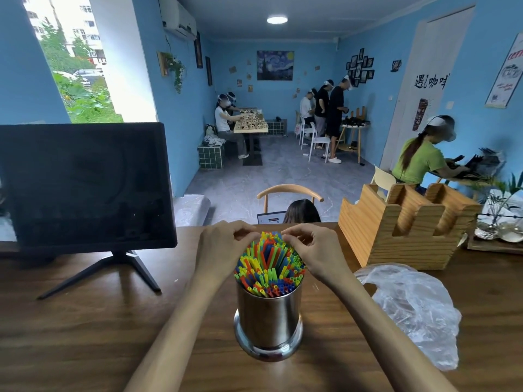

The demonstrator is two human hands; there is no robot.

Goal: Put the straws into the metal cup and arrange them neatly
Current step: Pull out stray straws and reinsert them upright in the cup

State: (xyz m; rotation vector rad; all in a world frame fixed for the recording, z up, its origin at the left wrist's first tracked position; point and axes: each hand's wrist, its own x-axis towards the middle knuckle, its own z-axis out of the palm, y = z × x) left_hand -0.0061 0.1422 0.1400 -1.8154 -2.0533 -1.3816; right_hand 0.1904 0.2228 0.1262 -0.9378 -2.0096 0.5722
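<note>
At frame centre our metal cup (268, 321) looks rigid and slick, so we'd brace its wall. Straws (268, 264) packed inside seem light and bendy. Our left hand (223, 247) and right hand (314, 250) pinch their far tips.

Legible text, one entry: black brush-style Chinese characters (430, 81) painted on the white door panel at the right wall, reading approximately "遇见咖啡"; the second character is stylised and the reading is uncertain.

Partly legible: framed poster (508, 72) on the far-right wall, with a red heading in slanted capitals, cut by the frame edge and too blurred to read.

Dark hanging banner (420, 114) on the same door: lettering present, too small to read.
</note>
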